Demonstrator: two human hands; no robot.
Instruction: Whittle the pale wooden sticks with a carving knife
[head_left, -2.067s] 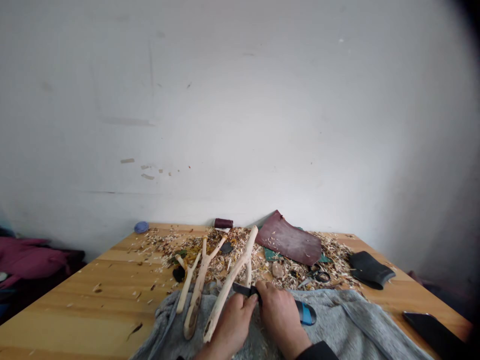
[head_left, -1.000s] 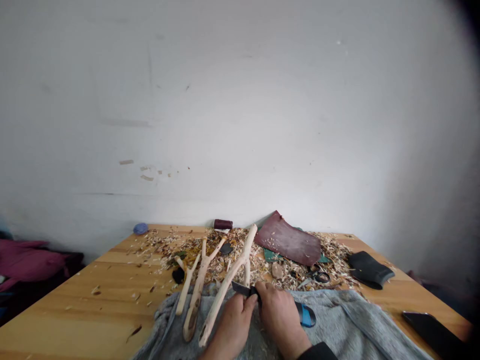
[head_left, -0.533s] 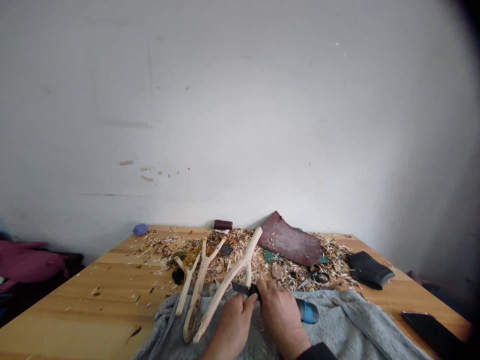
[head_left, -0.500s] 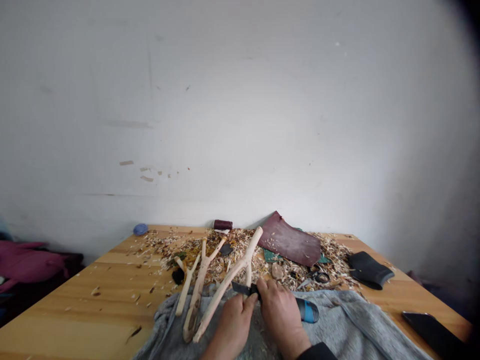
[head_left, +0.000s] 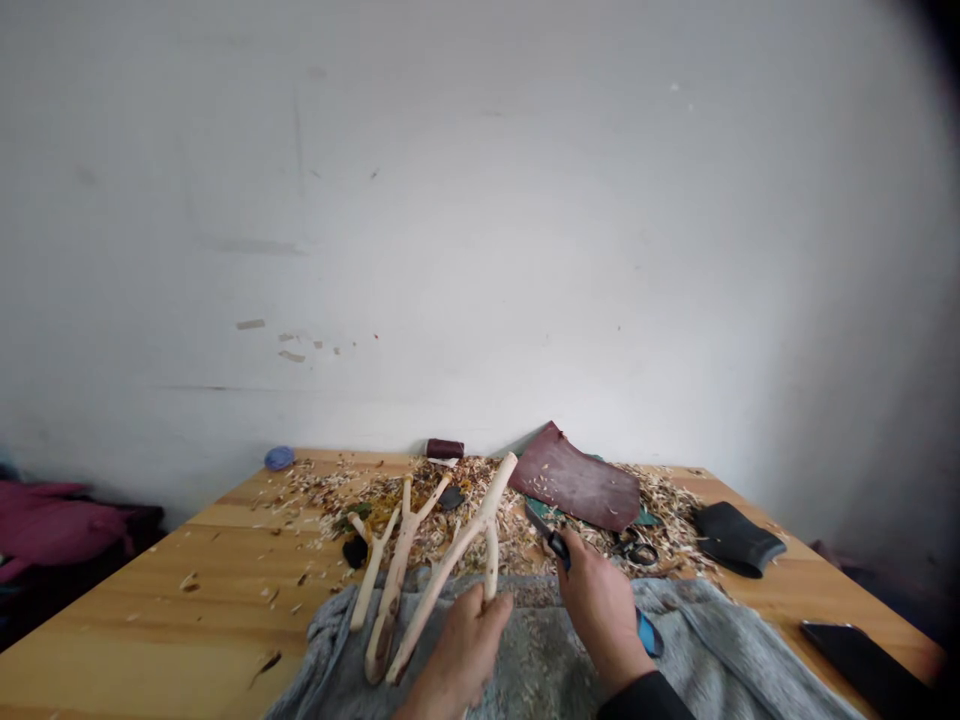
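My left hand (head_left: 459,650) is closed around one prong of a pale, peeled forked stick (head_left: 454,559), which slants up over the grey cloth (head_left: 697,650). My right hand (head_left: 598,610) grips a knife (head_left: 551,540) with a black and blue handle. Its dark blade points up and away, clear of the stick. Two more peeled forked sticks (head_left: 394,570) lie just left of the held one, their lower ends on the cloth.
Wood shavings (head_left: 450,500) cover the far half of the wooden table (head_left: 150,620). A dark red leather piece (head_left: 577,482), scissors (head_left: 636,549), a black sheath (head_left: 737,538), a thread spool (head_left: 445,448), a blue disc (head_left: 279,457) and a phone (head_left: 862,660) lie around.
My right hand has pulled the knife off the stick and swung it rightward, blade now pointing up and away. The stick's lower end shifted slightly left.
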